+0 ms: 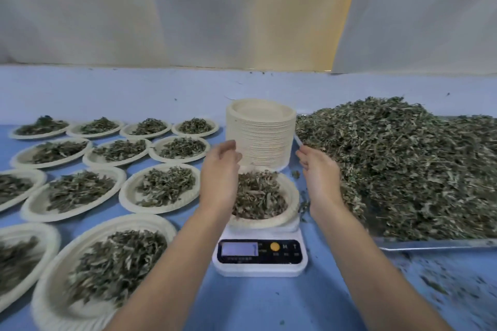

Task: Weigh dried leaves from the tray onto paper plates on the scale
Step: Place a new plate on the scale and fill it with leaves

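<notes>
Head view: leaves (255, 196) fill the plate (290, 213) on the scale (259, 263) at frame centre, so this portion seems at the checking stage. Left hand (220, 166) and right hand (318, 169) hover just above the plate's two sides, fingers loosely curled, holding nothing. The next move likely calls for reading the weight, then topping up from the tray (430, 245) at right.

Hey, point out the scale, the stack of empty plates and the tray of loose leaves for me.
scale (259, 270): head view, white front edge below the display.
stack of empty plates (265, 142): head view, side of the stack.
tray (430, 244): head view, bare metal near rim.
</notes>
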### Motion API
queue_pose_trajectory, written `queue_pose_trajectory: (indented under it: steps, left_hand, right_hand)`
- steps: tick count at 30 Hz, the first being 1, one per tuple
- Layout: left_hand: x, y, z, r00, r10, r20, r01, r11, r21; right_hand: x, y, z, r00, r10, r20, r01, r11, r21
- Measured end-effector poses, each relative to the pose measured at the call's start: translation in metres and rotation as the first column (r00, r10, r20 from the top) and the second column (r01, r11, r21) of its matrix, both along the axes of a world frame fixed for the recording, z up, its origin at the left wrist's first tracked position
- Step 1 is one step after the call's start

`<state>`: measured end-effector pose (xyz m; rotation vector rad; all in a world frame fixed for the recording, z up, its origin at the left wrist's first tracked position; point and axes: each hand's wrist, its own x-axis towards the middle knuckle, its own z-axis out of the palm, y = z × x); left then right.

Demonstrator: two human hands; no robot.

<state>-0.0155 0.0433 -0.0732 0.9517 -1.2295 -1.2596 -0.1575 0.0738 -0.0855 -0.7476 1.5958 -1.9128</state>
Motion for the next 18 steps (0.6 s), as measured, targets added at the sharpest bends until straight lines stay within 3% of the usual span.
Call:
queue_pose_trajectory:
  steps: [3,7,18]
  left_hand:
    - [0.027,-0.009,-0.004,0.989,0.143,-0.03,-0.142,0.989,0.04]
    - [0.036,-0.012,-0.017,0.973,0.225,0.054,-0.229,0.97,0.079]
    - [0.024,-0.017,-0.029,0.991,0.13,0.036,-0.135,0.949,0.284]
  right_hand:
    - [-0.002,0.0,-0.01,0.997,0.047,-0.056,-0.043,0.996,0.073]
    - [0.001,-0.001,-0.019,0.991,0.084,-0.107,-0.07,0.99,0.122]
    - [0.009,-0.004,-0.025,0.988,0.104,-0.113,-0.09,0.988,0.124]
